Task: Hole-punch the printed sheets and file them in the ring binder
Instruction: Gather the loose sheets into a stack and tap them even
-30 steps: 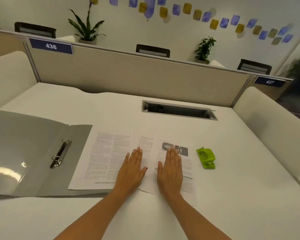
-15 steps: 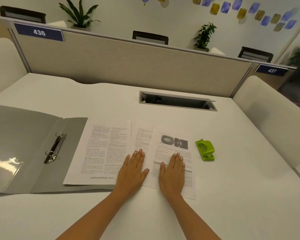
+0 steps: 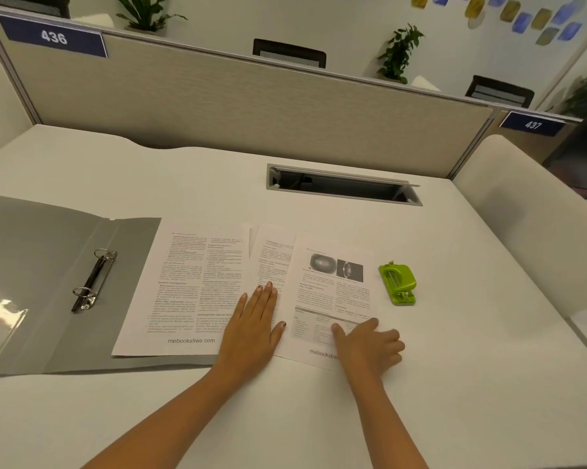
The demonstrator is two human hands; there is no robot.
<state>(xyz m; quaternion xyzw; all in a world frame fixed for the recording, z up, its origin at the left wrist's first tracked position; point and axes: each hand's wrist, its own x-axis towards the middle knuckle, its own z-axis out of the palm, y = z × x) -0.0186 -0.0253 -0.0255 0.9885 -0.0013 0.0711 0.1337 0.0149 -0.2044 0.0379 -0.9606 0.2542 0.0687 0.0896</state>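
Note:
Three printed sheets lie side by side and overlapping on the white desk: a left sheet [image 3: 190,286], a middle sheet [image 3: 272,255] and a right sheet [image 3: 329,299] with two pictures. My left hand [image 3: 255,330] rests flat, fingers together, on the middle sheet. My right hand [image 3: 366,343] sits on the right sheet's lower right corner, fingers curled at the paper's edge; whether it grips the paper is unclear. A green hole punch [image 3: 397,283] stands just right of the sheets. The grey ring binder [image 3: 48,265] lies open at the left, its two rings [image 3: 94,279] shut.
A recessed cable slot [image 3: 343,184] opens in the desk behind the sheets. A beige partition [image 3: 251,113] runs along the back, with rounded side panels left and right. White desk [image 3: 454,384] surface extends in front and to the right.
My right hand has slid right and down from flat on the right sheet to its lower right corner, fingers now curled. My left hand has stayed flat. The view has tilted down.

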